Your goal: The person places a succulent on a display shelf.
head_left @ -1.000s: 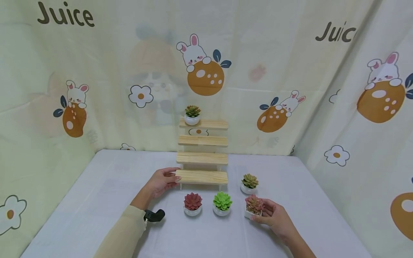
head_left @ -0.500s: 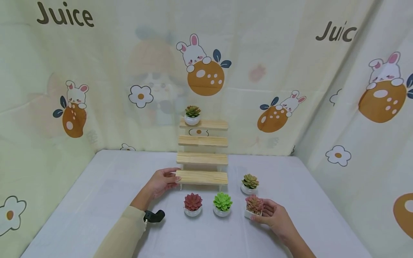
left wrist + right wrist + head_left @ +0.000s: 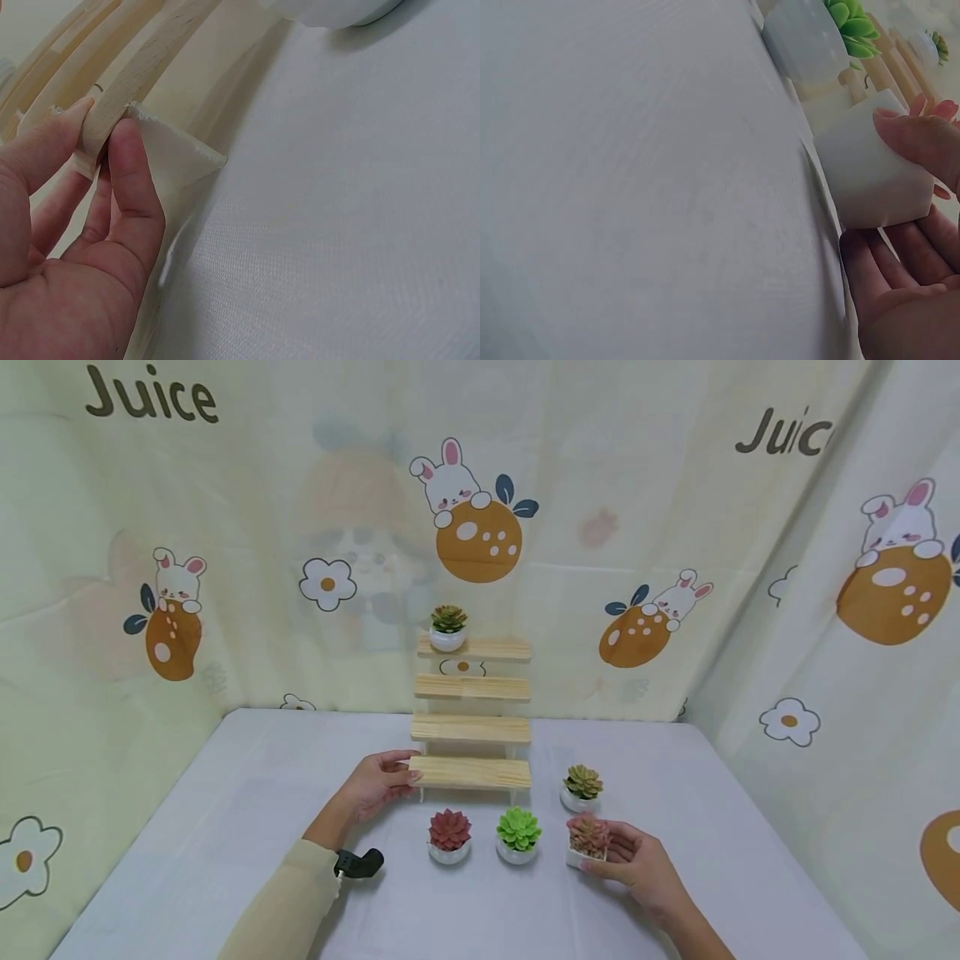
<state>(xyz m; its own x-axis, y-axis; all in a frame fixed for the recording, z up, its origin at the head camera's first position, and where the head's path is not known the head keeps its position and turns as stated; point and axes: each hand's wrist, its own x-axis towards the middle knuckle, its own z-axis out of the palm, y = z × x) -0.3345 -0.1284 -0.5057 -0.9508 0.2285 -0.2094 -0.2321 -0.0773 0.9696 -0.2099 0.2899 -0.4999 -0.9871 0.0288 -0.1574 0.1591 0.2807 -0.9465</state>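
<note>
My left hand pinches the left end of the lowest board of a stepped wooden shelf, thumb on top and fingers beneath, as the left wrist view shows. With the right hand I grip a pink succulent in a square white pot by its sides, low at the table. A dark red succulent and a bright green succulent stand in round white pots in front of the shelf. Just behind the pink one sits an olive-green succulent in a round white pot.
On the top board, at its left end, stands a green, red-tipped succulent in a white pot. A white cloth covers the table. Printed curtains hang behind it and along both sides.
The pink succulent in my right hand has shifted very slightly to the left. My left hand keeps its hold on the board, and the other plants stay put.
</note>
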